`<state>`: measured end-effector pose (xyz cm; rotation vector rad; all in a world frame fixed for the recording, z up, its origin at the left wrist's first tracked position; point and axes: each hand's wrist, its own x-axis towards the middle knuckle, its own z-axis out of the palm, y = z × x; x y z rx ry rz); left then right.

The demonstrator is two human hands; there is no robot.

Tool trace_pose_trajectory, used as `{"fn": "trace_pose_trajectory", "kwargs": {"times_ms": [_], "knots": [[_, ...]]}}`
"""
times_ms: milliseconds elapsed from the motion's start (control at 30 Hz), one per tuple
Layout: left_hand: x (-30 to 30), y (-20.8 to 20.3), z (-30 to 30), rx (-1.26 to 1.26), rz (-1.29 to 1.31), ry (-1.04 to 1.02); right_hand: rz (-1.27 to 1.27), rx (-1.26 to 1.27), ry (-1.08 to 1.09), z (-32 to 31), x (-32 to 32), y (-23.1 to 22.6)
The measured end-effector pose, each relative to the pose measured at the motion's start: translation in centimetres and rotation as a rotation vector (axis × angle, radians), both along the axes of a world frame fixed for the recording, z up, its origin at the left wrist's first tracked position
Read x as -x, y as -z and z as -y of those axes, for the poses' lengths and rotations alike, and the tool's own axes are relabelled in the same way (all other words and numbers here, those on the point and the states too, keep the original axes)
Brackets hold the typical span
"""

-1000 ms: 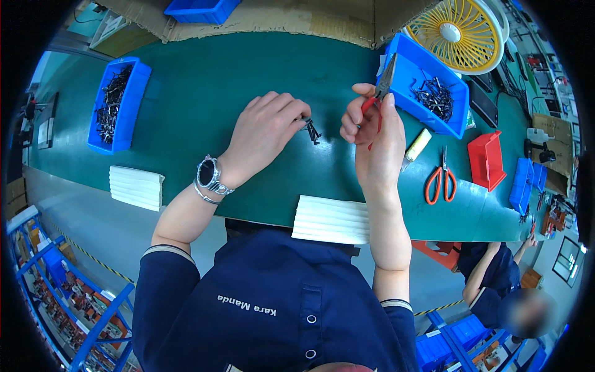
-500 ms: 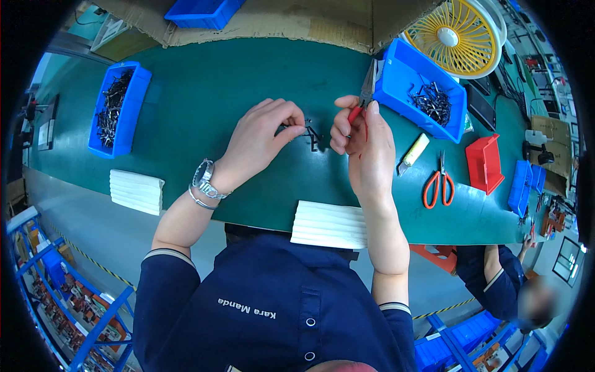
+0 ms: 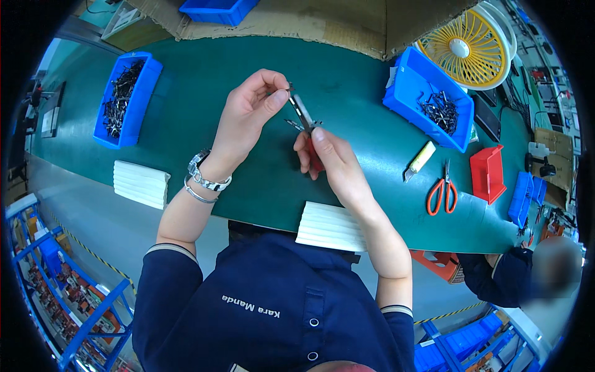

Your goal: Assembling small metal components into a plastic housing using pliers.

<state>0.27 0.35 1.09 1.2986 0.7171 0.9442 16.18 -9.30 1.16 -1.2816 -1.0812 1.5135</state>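
My left hand [image 3: 248,111], with a metal watch at its wrist, is raised over the green table. Its thumb and forefinger pinch a small dark part [image 3: 290,89]. My right hand [image 3: 338,164] is closed around red-handled long-nosed pliers [image 3: 302,111]. The long metal jaws point up and left, their tip close beside the pinched part; whether they touch it I cannot tell. More small black parts [image 3: 293,124] lie on the table just left of the pliers.
Blue bins of dark parts stand at left [image 3: 136,121] and right [image 3: 463,127]. Right of my hands lie a yellow cutter knife [image 3: 423,158], orange-handled scissors [image 3: 442,191] and a red bin [image 3: 486,177]. White ribbed pads [image 3: 141,183] line the near edge. A yellow fan [image 3: 458,48] stands behind.
My right hand has come left and down with the pliers, bringing their jaws next to my left fingers. My left hand has lifted slightly away from the loose parts.
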Motion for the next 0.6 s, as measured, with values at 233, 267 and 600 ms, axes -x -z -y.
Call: {"fn": "trace_pose_trajectory", "kwargs": {"times_ms": [233,267,600], "knots": [[-0.02,0.29,0.11,-0.048,-0.002,-0.014,-0.119,0.025,-0.009,0.29,0.26,-0.08],[0.04,0.38,0.10,-0.057,-0.012,-0.018,-0.119,0.023,-0.009,0.28,0.32,-0.07],[-0.43,0.28,0.55,-0.129,-0.121,-0.086,-0.047,0.067,-0.001,0.37,0.10,0.60]]}}
